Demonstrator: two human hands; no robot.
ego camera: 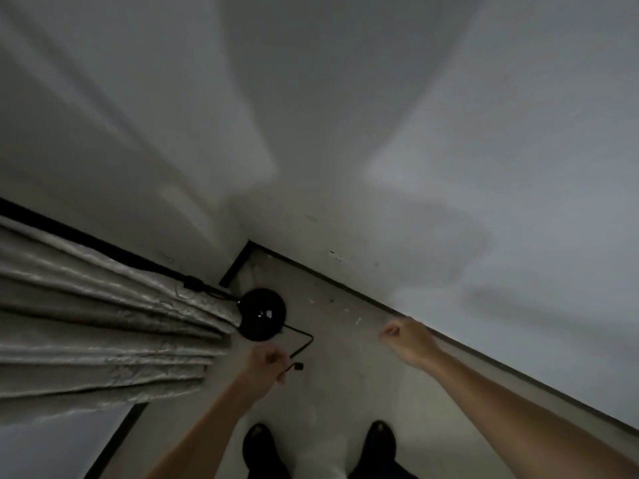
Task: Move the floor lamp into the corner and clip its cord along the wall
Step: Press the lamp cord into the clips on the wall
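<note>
The floor lamp's round black base (262,313) stands on the floor (345,368) near the corner, just beside the curtain (103,323), while the left hand (266,368) is closed around its black cord (300,344) and the right hand (406,337), loosely curled with nothing visible in it, hovers near the wall (449,202).

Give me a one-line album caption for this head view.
Left hand holds the lamp cord near the round black base in the corner.
</note>
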